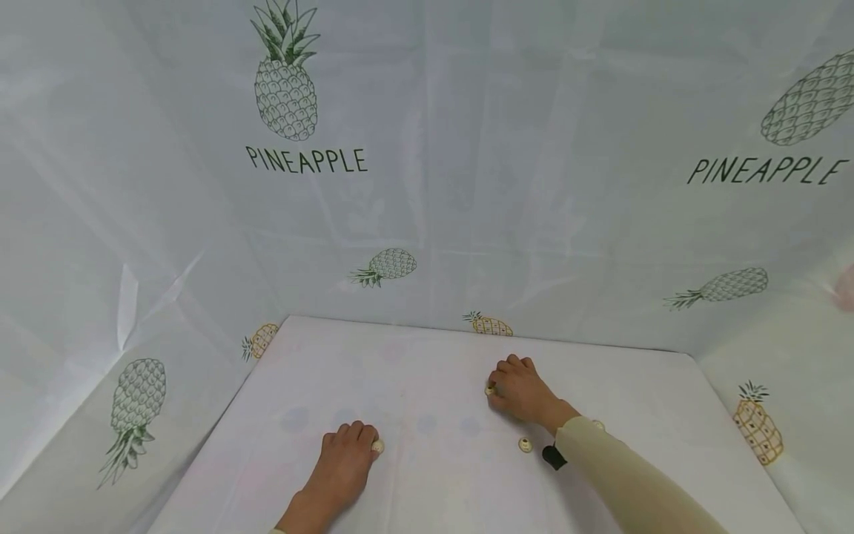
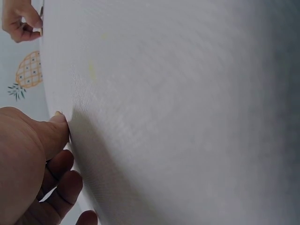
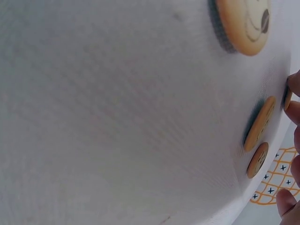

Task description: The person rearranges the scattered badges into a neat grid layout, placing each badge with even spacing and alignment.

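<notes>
The right hand (image 1: 523,391) pinches a small disc (image 1: 490,390) between thumb and finger, toward the far edge of the table (image 1: 414,363), right of its middle; the left hand (image 1: 342,461), fingers curled, grips a second disc (image 1: 378,446) by its thumb, nearer the left edge (the left wrist view shows only a sliver); a third disc (image 1: 525,445) lies near the right sleeve (image 1: 623,471), which partly hides a fourth disc (image 1: 599,425); a black object (image 1: 553,457) there is unclear; the near edge is cut off.

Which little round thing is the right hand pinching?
The disc farthest back in the head view, held by the right hand; the other discs there lie nearer the camera.
</notes>
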The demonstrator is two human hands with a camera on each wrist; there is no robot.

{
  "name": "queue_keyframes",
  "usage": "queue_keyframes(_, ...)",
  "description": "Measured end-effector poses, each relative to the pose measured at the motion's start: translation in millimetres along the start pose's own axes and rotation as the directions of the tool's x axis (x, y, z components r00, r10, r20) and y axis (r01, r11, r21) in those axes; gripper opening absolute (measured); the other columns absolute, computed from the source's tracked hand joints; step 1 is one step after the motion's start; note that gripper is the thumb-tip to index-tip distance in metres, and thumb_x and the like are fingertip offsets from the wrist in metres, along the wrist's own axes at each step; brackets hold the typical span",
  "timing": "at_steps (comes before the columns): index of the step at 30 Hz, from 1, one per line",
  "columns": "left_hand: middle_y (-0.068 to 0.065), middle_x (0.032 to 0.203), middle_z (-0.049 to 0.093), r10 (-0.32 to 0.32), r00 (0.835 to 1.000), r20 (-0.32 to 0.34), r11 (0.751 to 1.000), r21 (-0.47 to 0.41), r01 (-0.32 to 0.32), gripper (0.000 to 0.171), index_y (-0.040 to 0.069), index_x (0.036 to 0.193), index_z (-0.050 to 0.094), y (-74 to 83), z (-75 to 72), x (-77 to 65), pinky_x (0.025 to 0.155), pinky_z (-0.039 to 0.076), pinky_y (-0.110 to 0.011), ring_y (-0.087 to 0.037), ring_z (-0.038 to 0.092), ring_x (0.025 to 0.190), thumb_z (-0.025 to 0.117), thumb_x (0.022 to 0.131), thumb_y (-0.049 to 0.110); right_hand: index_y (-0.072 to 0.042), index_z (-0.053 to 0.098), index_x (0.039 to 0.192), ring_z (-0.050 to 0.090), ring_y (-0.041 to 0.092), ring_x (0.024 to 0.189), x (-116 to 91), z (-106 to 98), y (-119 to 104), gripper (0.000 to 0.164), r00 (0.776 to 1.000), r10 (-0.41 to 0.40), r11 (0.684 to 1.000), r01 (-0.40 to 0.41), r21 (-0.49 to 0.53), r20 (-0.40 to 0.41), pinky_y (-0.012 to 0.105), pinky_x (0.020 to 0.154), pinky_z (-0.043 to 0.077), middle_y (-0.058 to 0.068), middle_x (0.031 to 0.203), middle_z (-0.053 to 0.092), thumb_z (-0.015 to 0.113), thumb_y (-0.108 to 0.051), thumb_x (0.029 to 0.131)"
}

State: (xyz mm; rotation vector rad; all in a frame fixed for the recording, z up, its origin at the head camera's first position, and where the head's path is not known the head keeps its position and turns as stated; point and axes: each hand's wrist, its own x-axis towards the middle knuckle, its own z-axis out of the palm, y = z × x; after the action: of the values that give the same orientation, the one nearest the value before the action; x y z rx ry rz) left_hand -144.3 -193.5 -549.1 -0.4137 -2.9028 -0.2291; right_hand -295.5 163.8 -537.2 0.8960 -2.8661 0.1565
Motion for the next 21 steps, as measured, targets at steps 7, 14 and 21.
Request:
queue_keyframes(7, 0.003, 0.088, 0.055, 0.011, 1.000, -0.010, 1.000, 0.004, -0.011, 0.024, 0.011, 0.103, 0.066, -1.0, 1.8, 0.2, 0.074, 0.047, -0.044, -0.014, 0.048, 0.079, 0.083, 0.090, 0.023, -0.019, 0.076, 0.098, 0.046, 0.016, 0.090, -1.1, 1.6, 0.8, 0.016, 1.000, -0.005, 1.000, 0.005, 0.002, -0.023, 0.044, 0.087, 0.040, -0.007, 0.096, 0.065, 0.077, -0.033, 0.091)
queue_keyframes(14, 0.003, 0.089, 0.055, 0.003, 1.000, 0.004, 1.000, 0.001, -0.003, 0.024, 0.011, 0.103, 0.065, -0.5, 2.3, 0.9, 0.074, 0.046, -0.044, -0.015, 0.048, 0.080, 0.082, 0.091, 0.024, -0.018, 0.076, 0.097, 0.046, 0.017, 0.090, -1.9, 3.6, 0.6, 0.016, 0.999, -0.005, 1.000, 0.006, 0.019, -0.050, 0.044, 0.087, 0.040, -0.006, 0.095, 0.065, 0.079, -0.032, 0.090)
queue_keyframes(21, 0.003, 0.088, 0.055, -0.007, 1.000, 0.013, 1.000, -0.009, 0.007, 0.023, 0.012, 0.103, 0.066, 0.5, 0.4, 1.5, 0.074, 0.046, -0.045, -0.015, 0.048, 0.080, 0.081, 0.092, 0.024, -0.014, 0.076, 0.100, 0.047, 0.019, 0.092, -5.3, -4.2, 0.2, 0.019, 0.999, 0.018, 0.999, -0.017, 0.028, -0.042, 0.046, 0.087, 0.039, -0.002, 0.099, 0.066, 0.077, -0.030, 0.090)
